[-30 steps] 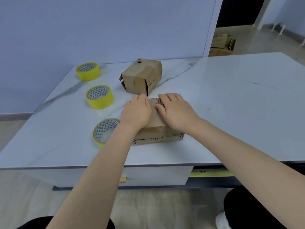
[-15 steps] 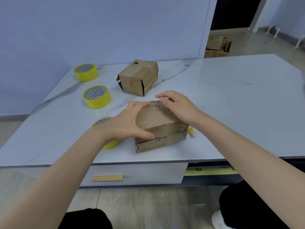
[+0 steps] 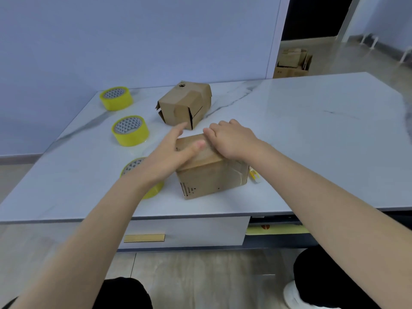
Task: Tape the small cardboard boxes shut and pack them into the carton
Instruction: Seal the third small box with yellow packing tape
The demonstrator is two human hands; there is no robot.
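Observation:
A small cardboard box (image 3: 211, 177) stands near the front edge of the white marble table (image 3: 312, 134), with clear tape over its top. My left hand (image 3: 169, 152) lies against the box's left top edge, fingers straight, thumb across the lid. My right hand (image 3: 231, 139) presses flat on the lid's far right part. A second small box (image 3: 185, 105) with loose flaps sits behind it. The nearest yellow tape roll (image 3: 138, 172) is partly hidden under my left forearm.
Two more yellow tape rolls (image 3: 130, 130) (image 3: 116, 98) lie in a line at the left. A small yellow and white object (image 3: 254, 176) lies right of the near box. Cardboard cartons (image 3: 292, 63) stand on the floor beyond the table.
The near box has turned so a broad side faces me. My left hand has let go of its front corner and moved up to the left top edge with fingers straightened.

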